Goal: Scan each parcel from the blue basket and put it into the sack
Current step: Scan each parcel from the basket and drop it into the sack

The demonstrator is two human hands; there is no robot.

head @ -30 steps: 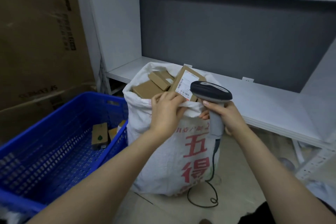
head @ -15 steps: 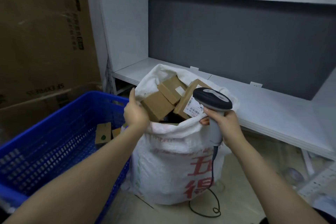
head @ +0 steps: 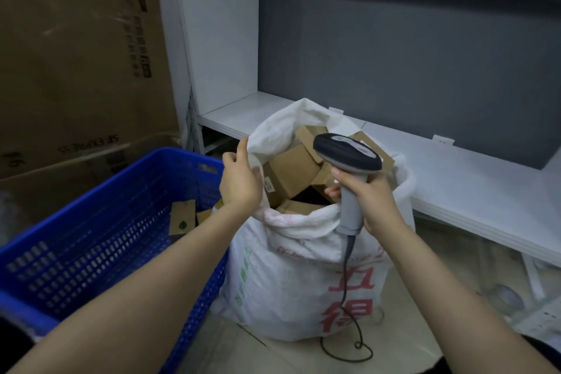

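Observation:
The white woven sack (head: 291, 276) with red characters stands open on the floor, filled with several brown cardboard parcels (head: 291, 173). My left hand (head: 239, 182) is at the sack's left rim, thumb up and fingers curled over the fabric edge. My right hand (head: 373, 200) grips the handle of the grey barcode scanner (head: 349, 155), whose dark head hangs over the sack's mouth. The blue basket (head: 91, 252) sits to the left, with a small brown parcel (head: 182, 218) bearing a green dot and another parcel (head: 205, 215) in its far corner.
Large cardboard boxes (head: 79, 70) stand behind the basket. A low white shelf (head: 455, 179) runs behind and to the right of the sack. The scanner's black cable (head: 349, 328) trails down the sack's front to the floor.
My left hand let go of the labelled parcel, which now lies in the sack, and moved to the sack's left rim. The scanner stayed over the sack's mouth.

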